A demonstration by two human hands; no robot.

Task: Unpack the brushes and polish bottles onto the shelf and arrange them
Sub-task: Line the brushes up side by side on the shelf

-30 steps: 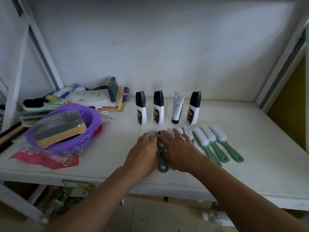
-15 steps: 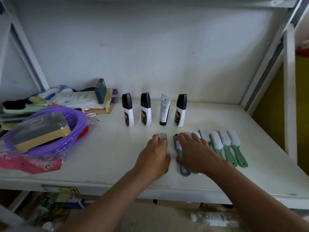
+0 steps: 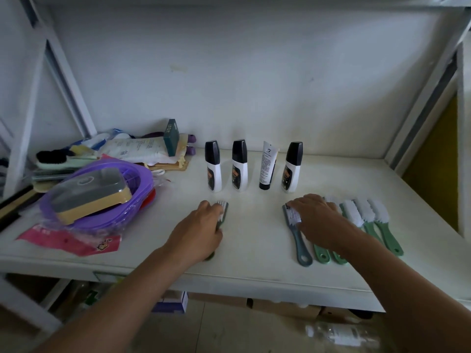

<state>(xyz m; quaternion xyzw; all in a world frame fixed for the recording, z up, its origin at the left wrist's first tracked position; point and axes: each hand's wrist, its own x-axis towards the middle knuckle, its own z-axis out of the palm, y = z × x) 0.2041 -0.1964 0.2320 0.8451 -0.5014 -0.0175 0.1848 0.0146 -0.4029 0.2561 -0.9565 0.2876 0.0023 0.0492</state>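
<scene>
Brushes lie along the front of the shelf, handles toward us and long axes running front to back. Most are packed side by side at the right. Behind them the bottles stand upright in a row near the wall.

Our right hand lies flat over the heads of that pack, fingers extended and gripping nothing. Its fingertips reach the grey brush at the pack's left edge.

A lone brush sits well apart to the left, in front of the leftmost bottles. Our left hand covers its handle (we cannot tell whether the fingers curl round it).

We judge that the next move turns on that gap. The lone brush lies left of the pack and roughly parallel to it, and the left hand is nearer, so spacing or sliding it falls to that hand.
</scene>
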